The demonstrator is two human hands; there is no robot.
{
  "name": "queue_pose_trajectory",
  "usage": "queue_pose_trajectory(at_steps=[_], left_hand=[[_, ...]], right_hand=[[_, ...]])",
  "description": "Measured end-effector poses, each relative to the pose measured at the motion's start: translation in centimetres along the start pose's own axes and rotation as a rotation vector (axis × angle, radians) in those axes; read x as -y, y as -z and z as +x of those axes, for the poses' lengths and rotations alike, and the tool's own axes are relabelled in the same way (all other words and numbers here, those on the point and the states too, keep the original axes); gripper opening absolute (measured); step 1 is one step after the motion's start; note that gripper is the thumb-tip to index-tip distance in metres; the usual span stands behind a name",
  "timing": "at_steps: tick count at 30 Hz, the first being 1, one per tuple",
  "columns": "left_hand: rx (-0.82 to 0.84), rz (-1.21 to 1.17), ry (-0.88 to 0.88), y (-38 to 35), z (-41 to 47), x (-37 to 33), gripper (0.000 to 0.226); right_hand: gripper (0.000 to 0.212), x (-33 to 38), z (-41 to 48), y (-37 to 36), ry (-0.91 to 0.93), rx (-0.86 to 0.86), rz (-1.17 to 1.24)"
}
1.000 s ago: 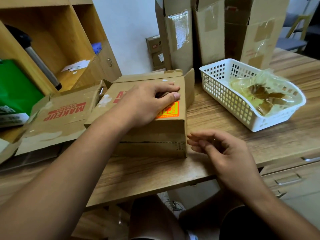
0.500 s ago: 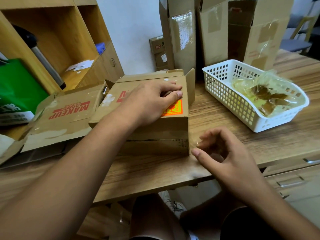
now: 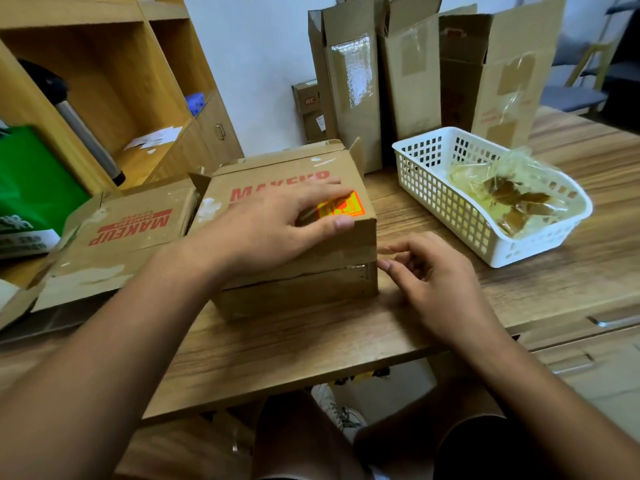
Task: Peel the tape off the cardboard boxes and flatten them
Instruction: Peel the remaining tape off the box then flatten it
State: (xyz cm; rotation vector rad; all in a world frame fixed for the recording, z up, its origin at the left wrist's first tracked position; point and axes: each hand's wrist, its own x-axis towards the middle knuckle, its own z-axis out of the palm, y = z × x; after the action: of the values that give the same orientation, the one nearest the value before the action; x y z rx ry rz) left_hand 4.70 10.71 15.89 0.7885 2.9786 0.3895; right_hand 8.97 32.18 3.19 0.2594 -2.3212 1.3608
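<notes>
While a flattened MAKEUP carton (image 3: 114, 237) lies at the desk's left edge, the brown box (image 3: 298, 216) beside it sits upright mid-desk, scuffed, with red lettering and an orange sticker (image 3: 349, 206). The left hand (image 3: 273, 226) lies spread flat on top; the right hand (image 3: 433, 275), fingers loosely curled and holding nothing, touches its taped right corner.

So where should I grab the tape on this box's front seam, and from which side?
Pinch the tape at its end by the box's near right corner, coming from the right, where the right hand already sits; the left hand presses the top.
</notes>
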Motion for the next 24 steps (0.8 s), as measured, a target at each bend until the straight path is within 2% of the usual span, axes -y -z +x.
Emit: queue_pose_trajectory(at_steps=[3, 9, 14, 16, 20, 24], left_hand=[[0.078, 0.059, -0.003, -0.1, -0.3, 0.0, 0.078], [0.043, 0.145, -0.019, -0.7, -0.3, -0.7, 0.076], [0.026, 0.140, -0.011, -0.9, -0.4, -0.7, 0.075], [0.004, 0.154, 0.011, -1.1, -0.2, -0.7, 0.073], [-0.036, 0.180, 0.076, -1.2, 0.7, -0.8, 0.069], [-0.064, 0.144, 0.103, -1.2, 0.7, -1.0, 0.070]], right_hand=[[0.012, -0.1, 0.1, -0.2, -0.010, -0.007, 0.002], [0.006, 0.5, -0.9, -0.6, 0.046, -0.097, -0.029], [0.018, 1.2, -2.5, -1.0, 0.090, -0.144, -0.062], [0.022, 1.7, -3.6, -1.4, 0.114, -0.114, -0.046], [0.015, 3.3, -7.0, -3.3, 0.205, 0.102, -0.039], [0.016, 2.1, -5.4, -2.0, 0.027, 0.055, -0.009]])
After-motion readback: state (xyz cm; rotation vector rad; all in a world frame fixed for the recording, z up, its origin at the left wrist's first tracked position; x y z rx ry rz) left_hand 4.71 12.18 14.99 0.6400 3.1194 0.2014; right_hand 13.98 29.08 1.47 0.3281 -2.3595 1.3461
